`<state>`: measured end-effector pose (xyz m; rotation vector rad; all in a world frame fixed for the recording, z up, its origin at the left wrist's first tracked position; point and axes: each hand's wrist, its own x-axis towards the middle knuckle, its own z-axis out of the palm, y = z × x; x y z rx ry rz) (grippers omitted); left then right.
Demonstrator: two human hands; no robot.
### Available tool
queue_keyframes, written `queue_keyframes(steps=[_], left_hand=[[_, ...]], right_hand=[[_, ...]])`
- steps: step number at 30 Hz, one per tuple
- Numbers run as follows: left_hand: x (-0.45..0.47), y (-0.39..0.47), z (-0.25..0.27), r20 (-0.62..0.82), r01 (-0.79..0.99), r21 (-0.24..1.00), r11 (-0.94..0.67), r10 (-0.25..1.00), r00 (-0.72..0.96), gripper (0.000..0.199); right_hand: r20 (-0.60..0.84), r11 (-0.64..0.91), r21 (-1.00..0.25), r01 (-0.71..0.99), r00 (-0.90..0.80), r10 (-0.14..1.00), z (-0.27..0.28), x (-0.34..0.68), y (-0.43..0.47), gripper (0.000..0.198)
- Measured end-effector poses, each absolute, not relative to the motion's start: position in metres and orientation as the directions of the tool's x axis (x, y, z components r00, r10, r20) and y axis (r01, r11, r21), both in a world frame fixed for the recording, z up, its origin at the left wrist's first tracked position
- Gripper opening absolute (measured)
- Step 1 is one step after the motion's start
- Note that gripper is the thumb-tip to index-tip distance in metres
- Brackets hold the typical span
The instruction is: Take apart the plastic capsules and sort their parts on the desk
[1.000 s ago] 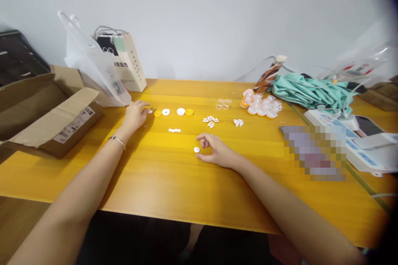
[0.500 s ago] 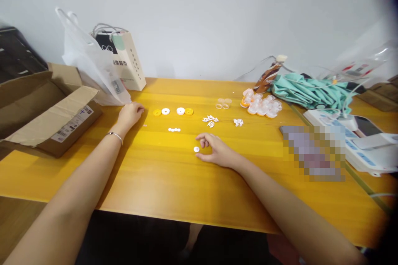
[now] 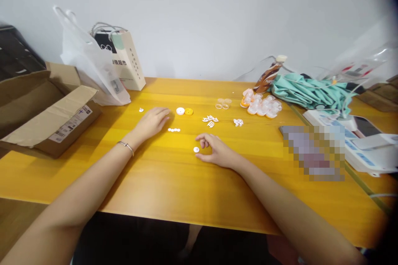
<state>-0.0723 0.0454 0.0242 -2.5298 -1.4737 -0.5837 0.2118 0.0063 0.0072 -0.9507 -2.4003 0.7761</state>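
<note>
- Front of table [image 3: 161, 186], between forearms [image 3: 93, 190]: free passage.
- Left: cardboard box [image 3: 62, 132] blocks low travel.
- Between left hand [image 3: 154, 122] and right hand [image 3: 216, 150]: low row of white discs [image 3: 174, 130].
- Right rear: bottle [image 3: 269, 77] and green fabric bundle [image 3: 306, 91] obstruct reach.

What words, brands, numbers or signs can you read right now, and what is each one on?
"超市": front of the paper bag; the characters before it are partly covered.
"NE": bottle; the rest is unclear.
Purple cross-like mark: carton label; its print and barcode are too small.
Too small or blurred: the paper bag's side lettering, the plastic bag's print, and the white device's blue panels.
</note>
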Motion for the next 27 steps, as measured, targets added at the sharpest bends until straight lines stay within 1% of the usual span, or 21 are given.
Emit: queue_keyframes(steps=[4, 9, 13, 16, 18, 20, 22, 24, 25, 27], left_hand=[[-0.045, 0.042, 0.024, 0.33, 0.814, 0.071, -0.576, 0.784, 0.526, 0.045], [-0.027, 0.055, 0.024, 0.176, 0.805, 0.035, -0.592, 0.797, 0.578, 0.052], [-0.016, 0.066, 0.02, 0.128, 0.781, 0.041, -0.623, 0.779, 0.614, 0.054], [-0.013, 0.069, 0.019, 0.148, 0.776, 0.064, -0.628, 0.775, 0.615, 0.055], [-0.012, 0.067, 0.022, 0.199, 0.775, 0.077, -0.627, 0.771, 0.605, 0.053], [-0.012, 0.06, 0.028, 0.295, 0.769, 0.11, -0.63, 0.759, 0.58, 0.048], [-0.01, 0.046, 0.036, 0.407, 0.742, 0.174, -0.648, 0.733, 0.544, 0.04], [-0.006, 0.028, 0.042, 0.473, 0.686, 0.248, -0.684, 0.703, 0.531, 0.033], [-0.004, 0.019, 0.043, 0.468, 0.65, 0.276, -0.708, 0.69, 0.552, 0.03], [0.0, 0.002, 0.043, 0.406, 0.589, 0.326, -0.739, 0.673, 0.619, 0.025]], right_hand=[[0.185, 0.606, -0.63, 0.485, -0.664, 0.724, 0.009, 0.211, 0.005, 0.036], [0.185, 0.609, -0.628, 0.485, -0.667, 0.722, 0.009, 0.211, 0.005, 0.035], [0.184, 0.608, -0.632, 0.481, -0.669, 0.72, 0.01, 0.211, 0.005, 0.035], [0.183, 0.607, -0.631, 0.483, -0.668, 0.721, 0.01, 0.212, 0.006, 0.035], [0.186, 0.609, -0.632, 0.48, -0.668, 0.72, 0.01, 0.212, 0.006, 0.035], [0.188, 0.61, -0.634, 0.476, -0.671, 0.718, 0.009, 0.212, 0.006, 0.035], [0.188, 0.61, -0.635, 0.474, -0.671, 0.717, 0.009, 0.212, 0.006, 0.033], [0.189, 0.609, -0.637, 0.473, -0.67, 0.718, 0.009, 0.212, 0.006, 0.031], [0.192, 0.609, -0.639, 0.469, -0.67, 0.717, 0.009, 0.212, 0.006, 0.03], [0.2, 0.61, -0.648, 0.456, -0.67, 0.715, 0.008, 0.212, 0.007, 0.03]])
